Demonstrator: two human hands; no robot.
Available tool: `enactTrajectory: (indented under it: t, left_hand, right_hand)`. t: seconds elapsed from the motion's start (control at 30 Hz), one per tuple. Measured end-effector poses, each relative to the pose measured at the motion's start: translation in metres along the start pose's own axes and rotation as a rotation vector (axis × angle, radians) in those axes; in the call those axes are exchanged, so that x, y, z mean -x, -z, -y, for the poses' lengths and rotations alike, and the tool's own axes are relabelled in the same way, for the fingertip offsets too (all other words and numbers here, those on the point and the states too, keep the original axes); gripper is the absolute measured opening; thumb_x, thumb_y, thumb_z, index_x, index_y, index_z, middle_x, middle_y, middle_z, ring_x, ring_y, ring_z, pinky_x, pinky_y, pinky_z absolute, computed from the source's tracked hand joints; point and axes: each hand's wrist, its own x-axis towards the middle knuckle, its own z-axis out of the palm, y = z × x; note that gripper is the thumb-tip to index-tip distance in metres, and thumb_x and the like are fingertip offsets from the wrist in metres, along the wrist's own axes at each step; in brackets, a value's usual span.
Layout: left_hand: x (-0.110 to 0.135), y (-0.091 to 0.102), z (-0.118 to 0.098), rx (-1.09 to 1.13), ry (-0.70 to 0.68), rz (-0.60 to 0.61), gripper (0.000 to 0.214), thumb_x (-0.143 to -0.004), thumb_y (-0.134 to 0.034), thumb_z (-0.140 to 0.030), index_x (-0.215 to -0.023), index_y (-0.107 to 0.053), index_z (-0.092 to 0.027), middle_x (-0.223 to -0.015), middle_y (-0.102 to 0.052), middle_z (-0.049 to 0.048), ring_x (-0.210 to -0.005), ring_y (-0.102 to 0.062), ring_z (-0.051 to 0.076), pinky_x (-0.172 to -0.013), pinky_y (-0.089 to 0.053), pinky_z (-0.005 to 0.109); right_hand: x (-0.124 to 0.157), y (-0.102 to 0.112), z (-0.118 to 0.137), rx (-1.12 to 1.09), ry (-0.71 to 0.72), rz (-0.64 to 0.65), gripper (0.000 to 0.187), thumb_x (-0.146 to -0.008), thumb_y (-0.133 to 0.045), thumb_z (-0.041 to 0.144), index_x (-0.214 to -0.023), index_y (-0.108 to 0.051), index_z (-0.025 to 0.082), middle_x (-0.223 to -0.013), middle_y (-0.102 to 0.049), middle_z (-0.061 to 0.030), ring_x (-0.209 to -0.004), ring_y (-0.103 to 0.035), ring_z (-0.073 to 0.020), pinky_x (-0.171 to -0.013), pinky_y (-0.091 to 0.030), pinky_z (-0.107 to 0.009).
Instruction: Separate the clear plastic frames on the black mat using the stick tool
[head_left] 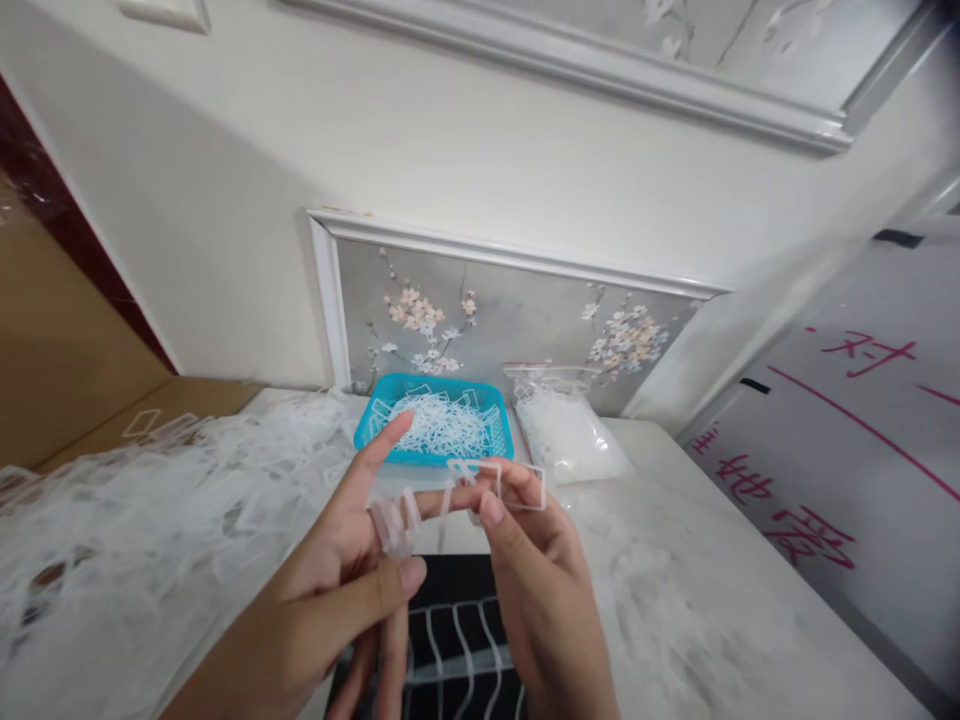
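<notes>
My left hand (337,570) is raised over the table with its index finger pointing up. Several small translucent plastic frames (396,525) hang looped on one of its fingers, with the thumb just below them. Facing it, my right hand (536,560) pinches a clear rectangular plastic frame (521,485) between thumb and fingers. The fingers of both hands come close together at the middle, where a thin strip hangs down. Below the hands lies a black surface (454,580) with wavy pale strips across it, partly hidden by my hands.
A blue basket (367,425) full of thin white plastic pieces stands against the wall. To its right lies a filled clear zip bag (574,435). A wide heap of translucent frames (172,510) covers the table's left side, beside cardboard (67,340). A whiteboard (847,430) leans at right.
</notes>
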Motion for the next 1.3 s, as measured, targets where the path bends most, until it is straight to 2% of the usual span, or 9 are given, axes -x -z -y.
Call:
enactTrajectory:
  t: [0.13,0.3,0.43,0.57,0.7,0.8,1.03,1.17,1.3]
  left_hand:
    - [0.003,0.004,-0.003,0.065,0.029,0.082,0.092,-0.086,-0.071,-0.022,-0.147,-0.015,-0.062,-0.15,-0.049,0.0078,-0.046,-0.068,0.01,-0.034,-0.048,0.009]
    - [0.002,0.005,-0.004,0.054,-0.005,0.189,0.086,-0.095,-0.058,-0.017,-0.15,-0.005,-0.058,-0.156,-0.039,0.0104,-0.058,-0.072,0.009,-0.046,-0.054,0.009]
    - [-0.003,0.007,0.006,-0.069,-0.002,0.101,0.073,-0.095,-0.061,-0.031,-0.151,-0.019,-0.053,-0.156,-0.039,0.0112,-0.053,-0.07,0.007,-0.041,-0.05,0.009]
    - [-0.011,0.009,0.019,-0.234,-0.081,0.019,0.056,-0.094,-0.061,-0.039,-0.146,-0.041,-0.037,-0.145,-0.053,0.015,-0.047,-0.064,0.006,-0.039,-0.049,0.013]
    - [-0.017,0.012,0.026,-0.389,-0.181,-0.014,0.043,-0.095,-0.058,-0.038,-0.137,-0.052,-0.03,-0.111,-0.074,0.0087,-0.042,-0.061,0.008,-0.04,-0.051,0.017]
    - [-0.018,0.012,0.028,-0.46,-0.247,-0.034,0.036,-0.097,-0.056,-0.036,-0.132,-0.057,-0.03,-0.088,-0.076,0.0029,-0.042,-0.06,0.009,-0.04,-0.051,0.017]
    - [-0.021,0.013,0.03,-0.467,-0.382,-0.035,0.027,-0.098,-0.056,-0.027,-0.121,-0.066,-0.034,-0.129,-0.067,0.0033,-0.048,-0.064,0.006,-0.042,-0.054,0.018]
    - [-0.025,0.015,0.035,-0.378,-0.508,-0.133,0.018,-0.096,-0.058,-0.024,-0.108,-0.071,-0.029,-0.116,-0.072,0.0032,-0.049,-0.065,0.007,-0.04,-0.051,0.018]
    - [-0.027,0.014,0.036,-0.516,-0.588,-0.268,0.011,-0.091,-0.067,-0.023,-0.099,-0.072,-0.027,-0.091,-0.073,-0.0011,-0.055,-0.066,0.008,-0.044,-0.051,0.016]
  right_hand:
    - [0.0,-0.002,0.001,-0.009,-0.014,0.006,0.027,-0.072,-0.082,0.044,-0.094,-0.074,0.03,-0.096,-0.071,-0.0001,-0.097,-0.063,-0.0207,-0.094,-0.047,-0.04]
    - [0.001,-0.005,0.003,-0.1,-0.082,0.118,0.021,-0.078,-0.079,0.036,-0.097,-0.072,0.03,-0.096,-0.071,0.0027,-0.097,-0.064,-0.0168,-0.096,-0.046,-0.035]
    - [0.001,-0.004,0.001,-0.121,-0.101,0.154,0.027,-0.077,-0.08,0.037,-0.101,-0.069,0.031,-0.097,-0.07,0.0026,-0.094,-0.065,-0.0165,-0.092,-0.049,-0.035]
    - [0.001,-0.001,0.004,-0.037,-0.056,0.193,0.026,-0.079,-0.079,0.033,-0.103,-0.068,0.03,-0.096,-0.07,0.0018,-0.097,-0.066,-0.0164,-0.096,-0.048,-0.036]
    - [0.001,-0.001,0.007,0.039,-0.017,0.169,0.032,-0.077,-0.081,0.03,-0.105,-0.066,0.03,-0.091,-0.072,0.0025,-0.097,-0.068,-0.0171,-0.1,-0.048,-0.04]
    - [0.001,-0.003,0.007,0.045,0.018,0.135,0.036,-0.075,-0.082,0.027,-0.105,-0.064,0.029,-0.092,-0.074,0.0016,-0.101,-0.069,-0.0191,-0.099,-0.05,-0.042]
    - [0.001,-0.003,0.003,0.011,0.037,0.108,0.033,-0.078,-0.079,0.02,-0.106,-0.064,0.029,-0.085,-0.075,0.0049,-0.087,-0.072,-0.0141,-0.095,-0.054,-0.037]
    - [0.001,-0.005,0.001,0.046,0.1,-0.019,0.036,-0.077,-0.08,0.021,-0.107,-0.064,0.03,-0.079,-0.073,0.0069,-0.082,-0.071,-0.0127,-0.095,-0.053,-0.036]
    - [0.004,-0.007,-0.001,0.092,0.152,-0.066,0.035,-0.078,-0.079,0.019,-0.107,-0.065,0.031,-0.081,-0.074,0.0062,-0.083,-0.071,-0.0132,-0.096,-0.052,-0.036]
